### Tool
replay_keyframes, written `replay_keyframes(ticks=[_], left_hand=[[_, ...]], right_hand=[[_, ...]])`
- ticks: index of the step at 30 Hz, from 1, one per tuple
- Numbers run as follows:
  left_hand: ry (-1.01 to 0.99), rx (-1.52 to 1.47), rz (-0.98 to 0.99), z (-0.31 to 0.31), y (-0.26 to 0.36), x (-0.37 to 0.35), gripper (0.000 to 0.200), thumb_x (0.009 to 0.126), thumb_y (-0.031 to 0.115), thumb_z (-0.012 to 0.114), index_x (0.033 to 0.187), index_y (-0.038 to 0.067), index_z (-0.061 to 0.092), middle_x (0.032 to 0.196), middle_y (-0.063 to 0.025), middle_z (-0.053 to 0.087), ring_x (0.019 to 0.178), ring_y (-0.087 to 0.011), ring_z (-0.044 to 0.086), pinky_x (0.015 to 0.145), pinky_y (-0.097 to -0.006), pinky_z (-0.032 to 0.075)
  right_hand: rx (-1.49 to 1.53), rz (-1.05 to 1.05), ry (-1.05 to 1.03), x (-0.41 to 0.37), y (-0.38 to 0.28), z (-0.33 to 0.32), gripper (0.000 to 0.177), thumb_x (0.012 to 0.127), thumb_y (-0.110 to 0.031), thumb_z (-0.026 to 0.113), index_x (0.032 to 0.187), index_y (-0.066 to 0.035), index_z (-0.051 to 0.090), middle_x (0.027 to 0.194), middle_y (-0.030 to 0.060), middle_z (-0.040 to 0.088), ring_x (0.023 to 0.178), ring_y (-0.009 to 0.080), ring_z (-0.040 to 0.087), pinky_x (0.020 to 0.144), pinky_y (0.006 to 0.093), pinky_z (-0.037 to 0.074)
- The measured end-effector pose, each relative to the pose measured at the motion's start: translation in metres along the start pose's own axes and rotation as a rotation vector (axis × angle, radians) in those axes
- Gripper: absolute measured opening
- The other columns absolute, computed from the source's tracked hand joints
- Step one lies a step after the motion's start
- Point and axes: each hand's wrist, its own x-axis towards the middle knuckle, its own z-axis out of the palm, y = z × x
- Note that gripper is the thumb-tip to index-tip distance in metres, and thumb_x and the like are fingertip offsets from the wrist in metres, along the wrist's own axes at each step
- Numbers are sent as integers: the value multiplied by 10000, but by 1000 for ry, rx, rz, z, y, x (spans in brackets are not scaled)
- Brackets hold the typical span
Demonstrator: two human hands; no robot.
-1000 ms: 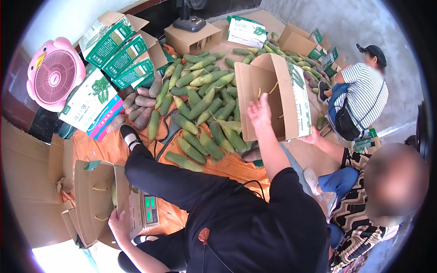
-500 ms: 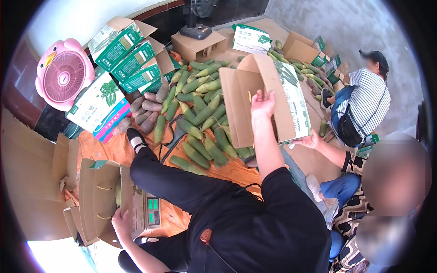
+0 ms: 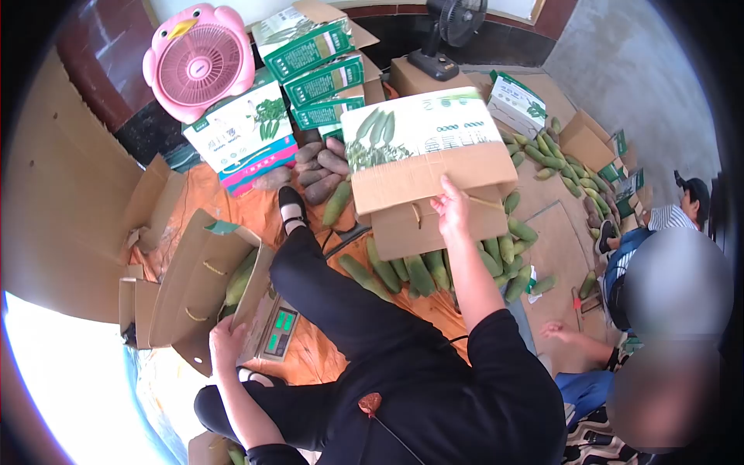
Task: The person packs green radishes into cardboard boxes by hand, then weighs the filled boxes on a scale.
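Fingers (image 3: 447, 187) of the right hand (image 3: 452, 208) grasp the plain cardboard flap of a printed box (image 3: 422, 128), held up over green radishes (image 3: 418, 276) on an orange sheet (image 3: 308, 355). The left hand (image 3: 226, 342) grips the near edge of an open box (image 3: 180, 288) (one radish (image 3: 241, 277) inside, partly hidden). A lit scale display (image 3: 280, 329) sits just beside that box.

Grey wall (image 3: 632, 85), orange floor sheet (image 3: 208, 194)

Radish pile (image 3: 418, 275) partly hidden behind raised carton (image 3: 422, 143); scale digits (image 3: 285, 319) too small to read.
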Motion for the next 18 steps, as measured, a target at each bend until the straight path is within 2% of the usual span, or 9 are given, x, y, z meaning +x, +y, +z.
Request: replay_keyframes(ticks=[3,5,7,9,11,12,14,16,18], left_hand=[[-25,43,-9,0,-3,-1,314,759,131,663,1056,28,657,900,-211,668,852,-353,653,763,-401,497],[-9,21,33,1,1,0,320,768,129,659,1071,25,651,902,-210,669,853,-354,652,767,-403,496],[-22,38,-15,1,2,0,330,772,131,659,1085,26,646,901,-209,670,858,-352,652,771,-402,495],[-17,59,-7,1,3,0,337,772,140,664,1089,29,645,899,-208,670,863,-349,651,775,-403,493],[-28,51,-12,0,6,0,339,771,146,667,1089,31,646,902,-209,670,867,-350,650,780,-404,492],[-33,53,-28,0,7,1,342,770,148,668,1091,32,646,905,-209,669,869,-353,648,781,-406,491],[-37,55,-46,2,6,1,344,770,150,670,1093,33,645,908,-209,669,871,-356,647,782,-407,491],[-28,47,-20,3,0,3,347,768,147,675,1094,32,643,918,-212,667,885,-361,644,786,-408,492],[-33,42,-24,6,0,5,346,767,145,677,1092,32,643,922,-215,666,892,-362,643,789,-408,492]], right_hand=[[10,64,22,23,20,-21,208,830,-220,697,985,-122,597,892,-21,611,747,108,559,598,275,455],[-53,159,29,31,49,-40,245,835,-203,686,1046,-124,590,912,-25,610,754,100,558,602,269,442],[-331,226,52,25,77,-51,284,848,-182,660,1112,-112,582,953,-16,614,771,83,560,611,269,433],[-378,247,24,12,101,-59,345,836,-133,658,1163,-72,565,986,19,617,806,121,582,659,297,471],[-669,197,-108,-15,118,-57,394,808,-93,677,1171,-17,546,1025,68,626,877,174,600,748,318,494],[-668,201,-106,-25,122,-58,394,808,-93,677,1171,-17,546,1025,68,626,877,174,600,748,318,494],[-772,267,-312,-46,128,-62,415,785,-77,699,1155,28,544,1049,103,630,946,206,601,813,317,486],[-730,259,-401,-62,143,-72,364,794,-77,695,1118,35,573,1029,88,644,928,174,603,790,298,483],[-631,311,-376,-45,190,-108,296,812,-76,677,1081,24,604,988,61,651,888,158,604,775,286,480]])
